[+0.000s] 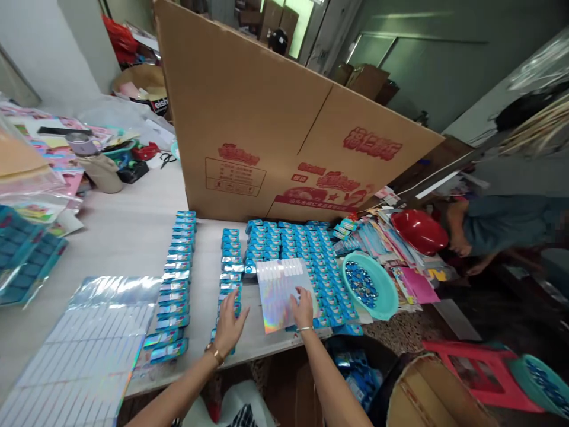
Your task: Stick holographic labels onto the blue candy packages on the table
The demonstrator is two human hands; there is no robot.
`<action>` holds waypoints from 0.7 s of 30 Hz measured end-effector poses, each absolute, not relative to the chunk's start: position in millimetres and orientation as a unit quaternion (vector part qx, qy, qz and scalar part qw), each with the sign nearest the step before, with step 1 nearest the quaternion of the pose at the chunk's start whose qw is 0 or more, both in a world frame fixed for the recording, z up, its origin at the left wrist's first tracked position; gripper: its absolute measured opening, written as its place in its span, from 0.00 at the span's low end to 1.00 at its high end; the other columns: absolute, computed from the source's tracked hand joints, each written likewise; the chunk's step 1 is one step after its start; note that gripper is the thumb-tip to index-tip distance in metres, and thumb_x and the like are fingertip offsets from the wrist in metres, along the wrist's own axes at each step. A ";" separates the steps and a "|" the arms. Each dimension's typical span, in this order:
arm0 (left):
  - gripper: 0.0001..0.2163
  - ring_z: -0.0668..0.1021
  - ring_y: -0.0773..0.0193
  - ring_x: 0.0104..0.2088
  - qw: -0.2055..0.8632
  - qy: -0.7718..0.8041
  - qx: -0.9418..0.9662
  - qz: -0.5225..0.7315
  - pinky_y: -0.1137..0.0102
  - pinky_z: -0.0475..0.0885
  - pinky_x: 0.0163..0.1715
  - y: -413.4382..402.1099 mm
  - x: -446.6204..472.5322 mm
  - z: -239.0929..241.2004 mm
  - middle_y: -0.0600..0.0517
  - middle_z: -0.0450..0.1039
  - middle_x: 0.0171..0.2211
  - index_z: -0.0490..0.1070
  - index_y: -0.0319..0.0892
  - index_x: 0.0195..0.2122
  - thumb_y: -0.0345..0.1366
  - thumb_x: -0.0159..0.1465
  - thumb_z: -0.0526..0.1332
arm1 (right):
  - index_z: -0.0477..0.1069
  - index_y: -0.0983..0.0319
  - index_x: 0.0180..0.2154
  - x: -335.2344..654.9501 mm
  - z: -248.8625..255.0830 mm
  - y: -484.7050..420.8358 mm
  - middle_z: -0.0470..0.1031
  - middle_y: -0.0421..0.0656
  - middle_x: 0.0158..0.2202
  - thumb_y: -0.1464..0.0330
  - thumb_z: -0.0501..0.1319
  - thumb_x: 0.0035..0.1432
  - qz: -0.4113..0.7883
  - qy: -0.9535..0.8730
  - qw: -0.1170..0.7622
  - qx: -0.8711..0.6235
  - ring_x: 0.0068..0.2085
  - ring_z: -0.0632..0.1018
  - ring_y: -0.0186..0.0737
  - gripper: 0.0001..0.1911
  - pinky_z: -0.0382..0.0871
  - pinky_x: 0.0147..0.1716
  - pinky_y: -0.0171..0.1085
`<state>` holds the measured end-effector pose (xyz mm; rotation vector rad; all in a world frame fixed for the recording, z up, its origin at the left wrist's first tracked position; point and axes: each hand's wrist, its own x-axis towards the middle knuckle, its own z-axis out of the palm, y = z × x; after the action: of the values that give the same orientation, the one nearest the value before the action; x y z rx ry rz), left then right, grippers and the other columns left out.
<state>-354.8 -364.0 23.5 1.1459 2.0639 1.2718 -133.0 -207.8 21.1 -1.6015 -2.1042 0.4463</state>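
Note:
My left hand point(230, 325), fingers spread, is over the near part of a column of small blue packs point(231, 252); I cannot tell whether it touches them. My right hand point(303, 308) rests with its fingers apart on a shiny rainbow-silver sheet point(278, 296). That sheet lies partly over the wide block of blue packs point(320, 261). Further left runs another column of blue packs point(175, 279). Beside it, a large sheet of silvery stickers point(89, 338) lies on the white table point(142, 237).
A tall cardboard panel point(267, 118) stands behind the packs. At right are a turquoise basin point(386, 290) of small shiny pieces, a red bowl point(420, 231) and another person's hand point(460, 244). Below the table edge sits an open cardboard drum point(427, 391). Scissors point(168, 159) lie back left.

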 end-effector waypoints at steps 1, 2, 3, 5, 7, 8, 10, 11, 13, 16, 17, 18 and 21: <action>0.25 0.67 0.53 0.59 0.223 0.745 0.453 0.435 0.56 0.62 0.60 -341.5 -352.1 25.8 0.42 0.65 0.57 0.59 0.42 0.61 0.45 0.64 0.56 | 0.70 0.65 0.47 -122.8 23.8 -187.5 0.71 0.51 0.43 0.66 0.53 0.58 0.148 -0.769 0.218 -0.583 0.45 0.72 0.48 0.17 0.67 0.47 0.46; 0.25 0.67 0.52 0.58 0.216 0.743 0.487 0.404 0.55 0.63 0.59 -316.9 -349.4 27.7 0.42 0.66 0.56 0.60 0.42 0.61 0.44 0.64 0.57 | 0.70 0.65 0.48 -115.7 25.9 -168.5 0.71 0.52 0.43 0.67 0.54 0.57 0.139 -0.773 0.213 -0.581 0.47 0.71 0.50 0.17 0.66 0.49 0.48; 0.25 0.68 0.51 0.57 0.209 0.744 0.516 0.370 0.55 0.63 0.57 -291.1 -346.5 29.2 0.42 0.66 0.55 0.60 0.42 0.60 0.44 0.64 0.57 | 0.70 0.65 0.48 -111.8 27.4 -150.8 0.70 0.52 0.44 0.67 0.55 0.57 0.135 -0.778 0.210 -0.576 0.48 0.70 0.51 0.18 0.65 0.50 0.49; 0.26 0.68 0.48 0.56 0.189 0.753 0.557 0.294 0.55 0.64 0.55 -239.7 -339.6 31.0 0.41 0.67 0.54 0.61 0.41 0.61 0.43 0.63 0.59 | 0.71 0.63 0.50 -114.0 27.6 -120.3 0.70 0.51 0.46 0.68 0.56 0.57 0.131 -0.796 0.198 -0.557 0.50 0.69 0.51 0.19 0.64 0.51 0.47; 0.26 0.68 0.47 0.55 0.167 0.771 0.574 0.220 0.55 0.64 0.54 -195.3 -331.0 29.6 0.41 0.67 0.54 0.61 0.42 0.61 0.41 0.62 0.60 | 0.70 0.60 0.53 -127.7 24.1 -96.8 0.69 0.50 0.48 0.69 0.57 0.58 0.134 -0.825 0.174 -0.520 0.51 0.69 0.49 0.20 0.65 0.50 0.44; 0.26 0.67 0.46 0.55 0.157 0.778 0.578 0.188 0.54 0.63 0.54 -177.7 -326.5 27.0 0.41 0.67 0.53 0.62 0.43 0.60 0.40 0.61 0.61 | 0.69 0.59 0.55 -137.5 21.1 -87.5 0.68 0.50 0.49 0.69 0.57 0.59 0.136 -0.843 0.158 -0.496 0.51 0.69 0.48 0.21 0.65 0.50 0.42; 0.26 0.66 0.45 0.57 0.144 0.783 0.588 0.145 0.54 0.62 0.54 -154.0 -318.0 17.1 0.40 0.67 0.54 0.62 0.43 0.60 0.37 0.60 0.62 | 0.66 0.56 0.58 -158.8 13.6 -73.6 0.66 0.49 0.51 0.69 0.58 0.60 0.137 -0.874 0.116 -0.451 0.52 0.69 0.46 0.24 0.66 0.48 0.40; 0.27 0.65 0.45 0.58 0.139 0.782 0.593 0.134 0.53 0.61 0.55 -147.7 -314.5 10.1 0.40 0.66 0.56 0.62 0.42 0.60 0.37 0.60 0.62 | 0.64 0.54 0.59 -168.7 9.5 -68.6 0.65 0.49 0.52 0.69 0.58 0.60 0.133 -0.887 0.094 -0.433 0.52 0.69 0.46 0.25 0.67 0.47 0.39; 0.27 0.61 0.44 0.63 0.129 0.780 0.599 0.130 0.52 0.59 0.58 -143.9 -309.2 -6.2 0.38 0.62 0.61 0.61 0.40 0.61 0.36 0.61 0.61 | 0.63 0.52 0.60 -184.0 1.5 -61.6 0.65 0.49 0.52 0.68 0.59 0.60 0.122 -0.902 0.059 -0.410 0.51 0.69 0.46 0.26 0.67 0.44 0.39; 0.24 0.55 0.45 0.67 0.118 0.774 0.603 0.152 0.49 0.55 0.61 -149.8 -305.5 -28.7 0.38 0.56 0.66 0.61 0.39 0.61 0.37 0.64 0.58 | 0.66 0.52 0.57 -192.4 -7.4 -56.3 0.66 0.48 0.50 0.68 0.59 0.61 0.113 -0.914 0.036 -0.388 0.50 0.69 0.46 0.22 0.67 0.41 0.38; 0.24 0.54 0.46 0.67 0.117 0.770 0.606 0.161 0.49 0.54 0.62 -152.3 -304.9 -34.2 0.39 0.54 0.66 0.60 0.40 0.62 0.38 0.65 0.56 | 0.67 0.52 0.56 -192.0 -9.2 -55.5 0.66 0.48 0.49 0.68 0.58 0.62 0.114 -0.915 0.036 -0.384 0.49 0.69 0.46 0.21 0.67 0.41 0.38; 0.23 0.53 0.47 0.68 0.117 0.768 0.607 0.168 0.49 0.53 0.63 -154.4 -304.5 -38.5 0.39 0.53 0.67 0.60 0.40 0.62 0.39 0.66 0.55 | 0.68 0.53 0.55 -190.5 -10.6 -55.1 0.67 0.48 0.49 0.68 0.57 0.62 0.115 -0.916 0.037 -0.382 0.49 0.69 0.46 0.19 0.67 0.40 0.37; 0.23 0.51 0.49 0.69 0.124 0.767 0.604 0.177 0.48 0.50 0.64 -157.6 -303.3 -45.4 0.41 0.50 0.68 0.58 0.40 0.64 0.39 0.68 0.53 | 0.68 0.54 0.55 -184.2 -12.3 -55.1 0.67 0.48 0.49 0.67 0.54 0.65 0.111 -0.920 0.041 -0.373 0.48 0.69 0.45 0.18 0.67 0.40 0.37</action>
<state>-303.3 -157.6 -45.4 1.7603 2.2375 0.5167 -184.2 -55.1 -12.3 -1.1424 -2.8185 0.3414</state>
